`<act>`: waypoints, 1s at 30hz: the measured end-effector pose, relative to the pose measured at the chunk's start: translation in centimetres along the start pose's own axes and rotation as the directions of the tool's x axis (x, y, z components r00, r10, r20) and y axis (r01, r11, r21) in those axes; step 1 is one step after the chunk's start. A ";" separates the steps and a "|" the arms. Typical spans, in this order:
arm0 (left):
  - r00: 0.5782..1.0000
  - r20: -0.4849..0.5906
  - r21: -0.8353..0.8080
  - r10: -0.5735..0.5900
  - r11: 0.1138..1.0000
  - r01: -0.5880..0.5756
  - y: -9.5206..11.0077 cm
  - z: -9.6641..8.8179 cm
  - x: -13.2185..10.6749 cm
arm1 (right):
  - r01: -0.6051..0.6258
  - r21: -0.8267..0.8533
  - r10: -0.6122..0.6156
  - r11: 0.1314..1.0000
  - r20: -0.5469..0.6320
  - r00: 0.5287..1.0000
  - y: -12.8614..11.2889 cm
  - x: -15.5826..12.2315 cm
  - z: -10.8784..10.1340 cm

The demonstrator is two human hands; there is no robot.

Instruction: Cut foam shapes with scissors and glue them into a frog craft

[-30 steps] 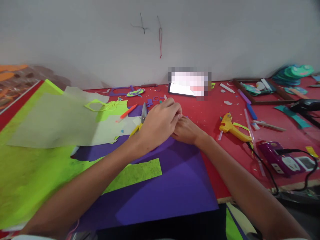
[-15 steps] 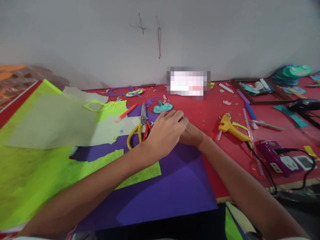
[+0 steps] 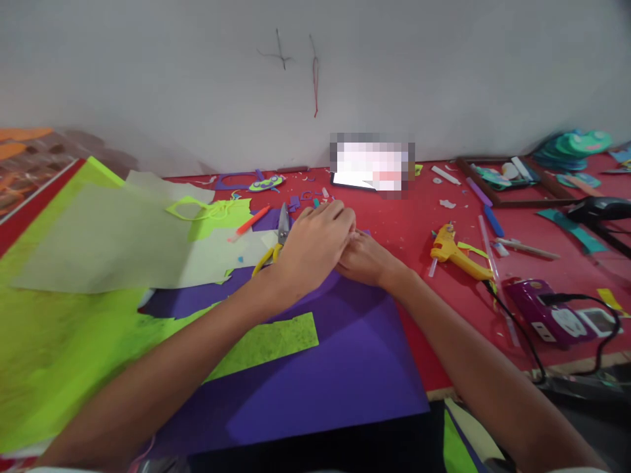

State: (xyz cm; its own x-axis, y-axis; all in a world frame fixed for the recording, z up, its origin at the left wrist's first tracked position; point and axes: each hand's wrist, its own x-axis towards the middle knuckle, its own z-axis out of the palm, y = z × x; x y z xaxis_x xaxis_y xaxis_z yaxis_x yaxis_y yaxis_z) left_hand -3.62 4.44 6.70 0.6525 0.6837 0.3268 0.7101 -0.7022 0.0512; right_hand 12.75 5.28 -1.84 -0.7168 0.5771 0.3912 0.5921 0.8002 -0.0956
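Observation:
My left hand (image 3: 313, 246) lies over my right hand (image 3: 367, 259) at the far edge of a purple sheet (image 3: 320, 374) on the red table (image 3: 419, 223). The left fingers are curled and pressed together near the sheet's far corner, and what they pinch is hidden. The fingers of the right hand are covered by the left hand. Yellow-handled scissors (image 3: 279, 233) lie just left of my left hand, partly hidden by it.
Lime green paper (image 3: 54, 328) and a pale sheet (image 3: 113, 243) cover the left. A yellow glue gun (image 3: 456, 249), glue sticks (image 3: 488, 213), a purple power strip (image 3: 547, 312) with cables, a wooden tray (image 3: 522, 177) and teal cut-outs (image 3: 574, 144) are on the right.
My left hand has moved back and left over the scissors and the teal cut-out that showed half a second ago. The hands stay pressed together.

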 end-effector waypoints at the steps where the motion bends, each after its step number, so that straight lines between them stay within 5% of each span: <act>1: 1.000 -0.016 -0.016 -0.020 1.000 0.020 -0.4 -0.3 0.1 | 0.015 -0.016 -0.015 1.000 -0.016 1.000 -0.1 0.0 -0.2; 10: 0.941 -0.147 -0.040 -0.306 0.952 0.303 -7.5 -1.8 1.4 | 0.059 -0.058 -0.059 0.997 -0.002 0.998 -0.6 0.3 -1.2; 20: 0.833 -0.055 0.082 -0.550 0.829 0.553 -15.6 -1.1 -1.1 | 0.015 0.029 -0.014 0.999 -0.045 0.999 0.1 0.0 -1.1; 30: 0.652 -0.106 0.030 -0.751 0.652 0.757 -20.2 -1.1 -4.0 | -0.162 0.095 0.173 0.982 -0.123 0.977 -0.5 0.0 -2.2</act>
State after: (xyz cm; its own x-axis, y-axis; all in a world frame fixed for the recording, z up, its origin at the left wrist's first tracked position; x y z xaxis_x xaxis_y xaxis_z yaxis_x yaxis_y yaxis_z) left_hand -20.87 15.66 5.41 -0.1363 0.9519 0.2745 0.9655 0.0655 0.2521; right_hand 13.30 4.49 0.22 -0.5527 0.6823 0.4786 0.6625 0.7081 -0.2444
